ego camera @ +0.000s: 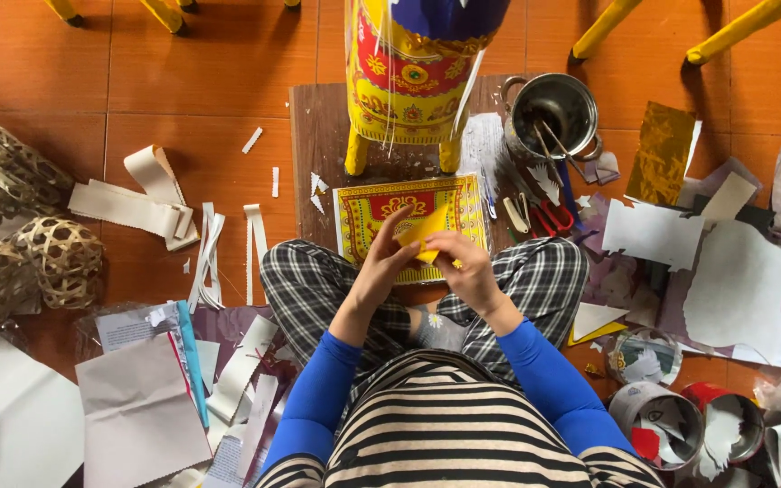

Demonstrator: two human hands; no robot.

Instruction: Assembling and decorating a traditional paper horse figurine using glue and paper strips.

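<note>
I sit cross-legged on the floor in checked trousers and blue sleeves. Both hands meet above my lap on a small yellow paper piece [428,228]. My left hand [381,267] pinches its left edge with the fingers curled up. My right hand [465,262] grips its right side from above. Just beyond the hands lies a rectangular decorated sheet [368,208], yellow and red with patterned borders, on a brown board [314,136]. Behind it stands a tall yellow and red ornamented paper object [409,68] on short yellow legs.
A metal pot [553,113] with sticks stands right of the board, red-handled scissors [549,215] beside it. Gold foil [660,152], white and purple paper scraps lie at right, tape rolls [671,425] at lower right. Cream strips [133,203], woven bamboo frames [20,235] and papers lie at left.
</note>
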